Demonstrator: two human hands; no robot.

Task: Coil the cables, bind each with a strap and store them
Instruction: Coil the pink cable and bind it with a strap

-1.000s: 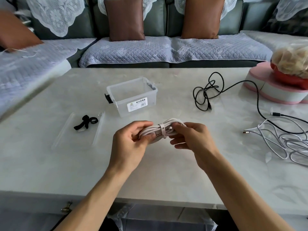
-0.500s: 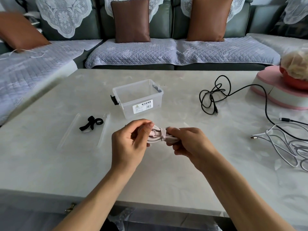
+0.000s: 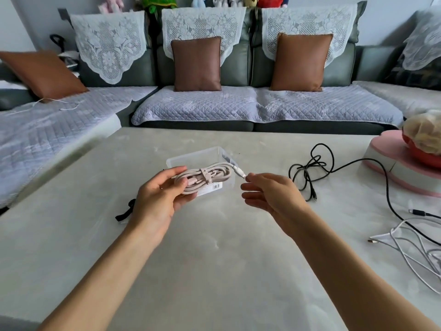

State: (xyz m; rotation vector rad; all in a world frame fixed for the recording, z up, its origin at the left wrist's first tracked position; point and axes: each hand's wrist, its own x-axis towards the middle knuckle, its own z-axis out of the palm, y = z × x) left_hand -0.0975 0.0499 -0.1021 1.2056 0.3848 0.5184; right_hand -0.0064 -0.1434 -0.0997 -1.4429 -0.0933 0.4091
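Item: coil (image 3: 205, 176), pale pink cable, wound and bound at its middle by a matching strap (image 3: 205, 174). Location: centre of frame, held in the air in front of the bin (image 3: 216, 152).

Left hand (image 3: 162, 194): grip closed on the coil's left end, thumb over, fingers under.

Right hand (image 3: 269, 193): fingers relaxed and spread, holding nothing; one fingertip lies at or just beside the coil's loose plug (image 3: 239, 172), contact uncertain.

Bin: clear plastic, lid off, centre of tabletop (image 3: 214, 247), partly hidden by the coil; contents cannot be made out.

Black cable (image 3: 310, 170): loose tangle, right of centre, its tail running to the lower right.

White cable (image 3: 415, 249): loose, lower right edge.

Black strap (image 3: 125, 211): left of the left wrist, lying flat.

Step in hand, by judgement: first cable coiled and bound; storing it is under way.

Next move calls for: carrying the coil over the bin's opening and lowering it in, with the stray plug tucked so it clears the rim. Two cables then remain to coil; only one spare strap is visible.
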